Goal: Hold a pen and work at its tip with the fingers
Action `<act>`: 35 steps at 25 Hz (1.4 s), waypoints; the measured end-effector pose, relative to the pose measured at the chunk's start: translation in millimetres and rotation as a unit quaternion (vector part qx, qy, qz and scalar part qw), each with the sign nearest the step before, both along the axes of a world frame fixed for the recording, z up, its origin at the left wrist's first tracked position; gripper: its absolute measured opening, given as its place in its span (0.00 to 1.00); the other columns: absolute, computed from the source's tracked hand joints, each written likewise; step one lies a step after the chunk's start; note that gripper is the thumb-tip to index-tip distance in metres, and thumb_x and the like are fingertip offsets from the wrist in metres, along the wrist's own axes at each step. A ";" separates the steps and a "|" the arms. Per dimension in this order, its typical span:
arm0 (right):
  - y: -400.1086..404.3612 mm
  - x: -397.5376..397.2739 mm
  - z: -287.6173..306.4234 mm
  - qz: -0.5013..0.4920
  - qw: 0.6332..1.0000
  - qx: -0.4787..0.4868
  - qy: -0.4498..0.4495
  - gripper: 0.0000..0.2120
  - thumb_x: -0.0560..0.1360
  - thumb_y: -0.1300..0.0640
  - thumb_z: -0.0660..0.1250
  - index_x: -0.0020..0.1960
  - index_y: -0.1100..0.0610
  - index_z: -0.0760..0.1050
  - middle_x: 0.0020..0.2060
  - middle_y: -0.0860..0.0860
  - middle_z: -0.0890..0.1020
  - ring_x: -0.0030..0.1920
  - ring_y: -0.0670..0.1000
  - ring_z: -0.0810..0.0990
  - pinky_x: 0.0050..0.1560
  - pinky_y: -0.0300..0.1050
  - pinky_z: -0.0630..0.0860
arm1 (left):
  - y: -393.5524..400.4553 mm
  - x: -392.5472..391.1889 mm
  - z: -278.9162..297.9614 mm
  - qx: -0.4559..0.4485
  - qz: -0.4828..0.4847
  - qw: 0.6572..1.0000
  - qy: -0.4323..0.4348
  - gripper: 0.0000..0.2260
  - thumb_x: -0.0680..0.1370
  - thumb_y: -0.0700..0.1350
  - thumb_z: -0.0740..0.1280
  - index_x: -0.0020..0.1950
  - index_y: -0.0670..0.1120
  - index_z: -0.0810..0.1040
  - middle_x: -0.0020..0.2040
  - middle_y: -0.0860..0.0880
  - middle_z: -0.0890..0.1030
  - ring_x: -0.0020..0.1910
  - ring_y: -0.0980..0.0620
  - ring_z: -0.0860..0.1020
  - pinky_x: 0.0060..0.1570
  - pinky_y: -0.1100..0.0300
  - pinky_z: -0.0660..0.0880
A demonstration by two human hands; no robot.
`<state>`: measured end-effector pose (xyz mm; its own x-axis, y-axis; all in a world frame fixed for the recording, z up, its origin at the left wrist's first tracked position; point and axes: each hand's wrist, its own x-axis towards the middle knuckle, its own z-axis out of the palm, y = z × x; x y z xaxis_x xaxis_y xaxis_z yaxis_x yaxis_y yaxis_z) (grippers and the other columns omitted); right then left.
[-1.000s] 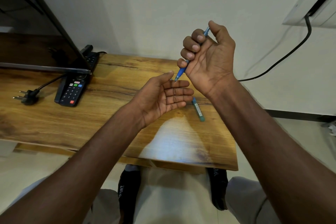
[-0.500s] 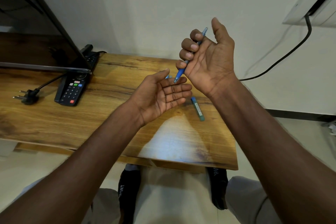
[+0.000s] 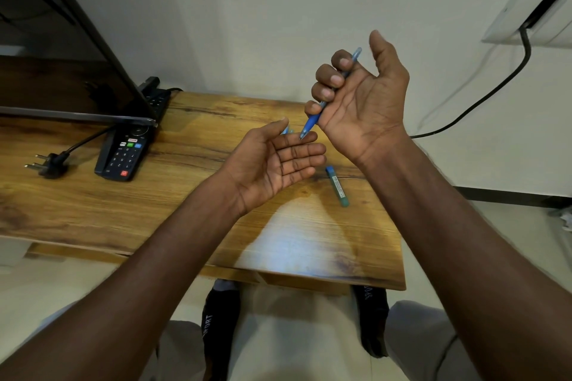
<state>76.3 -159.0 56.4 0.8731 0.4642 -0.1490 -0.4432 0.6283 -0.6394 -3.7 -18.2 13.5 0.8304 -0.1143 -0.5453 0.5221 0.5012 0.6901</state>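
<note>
My right hand (image 3: 362, 99) is raised above the wooden table (image 3: 192, 195), palm toward me, its fingers curled round a blue pen (image 3: 312, 120) while the thumb sticks up free. The pen points down and its tip touches the fingers of my left hand (image 3: 272, 167). That hand lies palm up just below, fingers straight, holding nothing. A small light blue piece (image 3: 286, 131) peeks out behind the left thumb. A slim teal and blue tube (image 3: 338, 186) lies on the table to the right of my left hand.
A black remote control (image 3: 123, 155) and a loose black plug (image 3: 49, 164) lie at the table's left, under the edge of a dark screen (image 3: 62, 71). A black cable (image 3: 483, 96) runs down the wall from a white socket box (image 3: 532, 9). My knees and black socks show below.
My right thumb has lifted off the pen's top end and now stands clear. My left hand has shifted slightly, the pen tip staying on its fingers.
</note>
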 end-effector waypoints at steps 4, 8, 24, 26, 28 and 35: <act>-0.4 1.0 -1.7 -0.003 1.000 0.001 -0.001 0.19 0.82 0.45 0.53 0.36 0.53 0.65 0.32 0.49 0.63 0.32 0.50 0.61 0.36 0.46 0.60 | 0.7 0.7 -0.1 -0.001 0.001 1.000 0.003 0.21 0.85 0.55 0.60 0.56 0.40 0.85 0.54 0.39 0.87 0.50 0.45 0.88 0.59 0.54 0.80; -0.5 0.6 -0.3 0.012 1.000 0.005 -0.002 0.18 0.81 0.43 0.55 0.37 0.53 0.66 0.33 0.49 0.63 0.32 0.50 0.62 0.37 0.46 0.61 | 0.9 0.2 0.3 0.001 0.001 1.000 0.002 0.21 0.85 0.55 0.60 0.57 0.40 0.84 0.53 0.39 0.87 0.50 0.45 0.88 0.59 0.53 0.80; -1.9 2.2 -3.3 0.002 1.000 0.025 0.017 0.19 0.82 0.46 0.53 0.36 0.53 0.64 0.31 0.48 0.63 0.32 0.50 0.61 0.37 0.46 0.60 | 0.1 -0.9 0.7 0.000 -0.003 1.000 -0.001 0.21 0.85 0.55 0.60 0.56 0.40 0.85 0.53 0.39 0.87 0.50 0.45 0.88 0.58 0.54 0.81; -2.5 2.4 -2.6 -0.002 1.000 0.024 0.016 0.19 0.82 0.45 0.54 0.36 0.53 0.65 0.31 0.48 0.63 0.32 0.49 0.61 0.37 0.46 0.60 | -0.1 -0.9 0.4 0.000 -0.002 1.000 -0.001 0.21 0.85 0.55 0.60 0.56 0.40 0.85 0.53 0.39 0.87 0.50 0.45 0.88 0.57 0.54 0.81; -3.4 2.1 -2.0 0.003 1.000 0.025 0.015 0.20 0.83 0.42 0.54 0.37 0.53 0.66 0.32 0.49 0.64 0.32 0.50 0.62 0.37 0.46 0.60 | -0.2 -1.0 0.3 0.000 -0.002 1.000 -0.002 0.21 0.85 0.55 0.60 0.56 0.39 0.85 0.54 0.39 0.87 0.50 0.45 0.88 0.57 0.54 0.81; -2.6 2.5 -1.2 -0.004 1.000 0.021 0.002 0.20 0.83 0.44 0.53 0.37 0.53 0.66 0.31 0.48 0.64 0.32 0.49 0.62 0.37 0.46 0.61 | 0.1 -0.7 1.1 0.001 -0.005 1.000 -0.003 0.21 0.85 0.55 0.60 0.57 0.40 0.84 0.53 0.39 0.87 0.50 0.45 0.88 0.55 0.55 0.82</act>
